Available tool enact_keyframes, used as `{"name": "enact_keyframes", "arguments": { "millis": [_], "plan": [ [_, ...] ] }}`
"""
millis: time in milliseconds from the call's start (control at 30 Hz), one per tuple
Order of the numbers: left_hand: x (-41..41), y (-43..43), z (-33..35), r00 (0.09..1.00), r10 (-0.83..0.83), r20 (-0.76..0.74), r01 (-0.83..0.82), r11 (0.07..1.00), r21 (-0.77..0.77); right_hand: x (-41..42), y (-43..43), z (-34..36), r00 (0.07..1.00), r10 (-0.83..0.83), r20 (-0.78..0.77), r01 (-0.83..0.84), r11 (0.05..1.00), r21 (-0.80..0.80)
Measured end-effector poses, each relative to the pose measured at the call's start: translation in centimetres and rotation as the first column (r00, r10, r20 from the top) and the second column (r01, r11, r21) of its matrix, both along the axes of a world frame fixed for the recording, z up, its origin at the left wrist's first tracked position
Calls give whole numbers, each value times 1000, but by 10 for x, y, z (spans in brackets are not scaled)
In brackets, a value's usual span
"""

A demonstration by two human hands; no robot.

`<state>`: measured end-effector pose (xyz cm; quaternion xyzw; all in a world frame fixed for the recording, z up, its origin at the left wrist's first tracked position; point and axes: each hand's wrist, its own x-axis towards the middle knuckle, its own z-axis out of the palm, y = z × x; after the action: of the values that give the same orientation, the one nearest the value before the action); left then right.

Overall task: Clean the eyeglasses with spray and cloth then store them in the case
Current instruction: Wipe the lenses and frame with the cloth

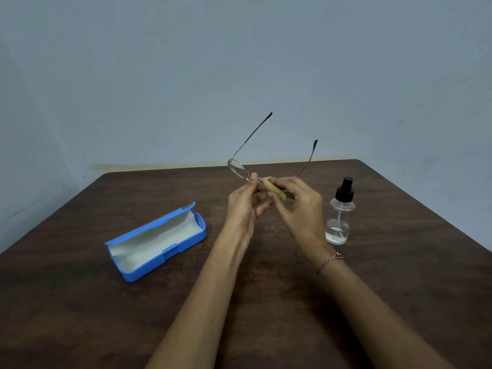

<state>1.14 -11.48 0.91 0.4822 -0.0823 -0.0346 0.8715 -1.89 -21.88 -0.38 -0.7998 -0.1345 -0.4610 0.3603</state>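
Thin metal-framed eyeglasses (237,168) are held up above the table with both temples unfolded and pointing away from me. My left hand (246,206) pinches the frame near the bridge. My right hand (298,202) presses a small yellow cloth (271,189) around the right lens, which is hidden by the cloth and fingers. An open blue case (157,242) with a pale lining lies on the table to the left. To the right of my right hand stands a clear spray bottle (339,218) with a black nozzle.
Everything sits over a dark brown wooden table (266,288) whose far edge meets a plain grey-blue wall. A red and white thread bracelet (329,262) is on my right wrist.
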Motion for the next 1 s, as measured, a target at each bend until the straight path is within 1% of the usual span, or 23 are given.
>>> {"name": "enact_keyframes", "arguments": {
  "millis": [100,233,400,500,533,600,667,700,767,800,867,900,1000],
  "plan": [
    [-1,0,1,1000,15,-21,-15,999,42,0,0,-2,1000,2,5,-2,1000,-26],
    [3,7,1,995,45,-93,-43,999,22,0,2,-4,999,42,-6,-42,999,-33],
    [5,16,3,991,49,-122,-48,999,11,5,-6,-5,1000,-16,4,16,989,-146],
    [7,16,4,993,40,-107,-38,999,17,7,-11,-5,994,-103,27,106,977,-184],
    [7,14,3,994,40,-98,-39,999,19,7,-13,-5,991,-127,42,133,976,-173],
    [8,12,0,996,51,-69,-50,999,16,7,-14,-5,988,-148,44,151,985,-79],
    [9,10,-3,996,76,-35,-77,997,-12,5,-12,-3,994,-105,-16,106,986,130],
    [9,10,-5,996,87,-19,-87,995,-40,5,-12,-3,996,-63,-59,76,964,255],
    [9,10,-5,996,92,12,-90,992,-91,5,-8,-3,985,55,-165,33,872,489],
    [8,9,-5,996,86,28,-83,991,-103,6,-7,-4,968,147,-203,5,800,600],
    [7,8,-5,996,58,66,-52,994,-99,6,-4,-6,923,321,-210,-48,639,767],
    [6,8,-6,996,39,85,-32,996,-87,6,-3,-6,903,380,-201,-63,579,813],
    [4,6,-9,993,-5,115,8,999,-32,6,-2,-5,853,496,-162,-98,457,884]
  ]
}}
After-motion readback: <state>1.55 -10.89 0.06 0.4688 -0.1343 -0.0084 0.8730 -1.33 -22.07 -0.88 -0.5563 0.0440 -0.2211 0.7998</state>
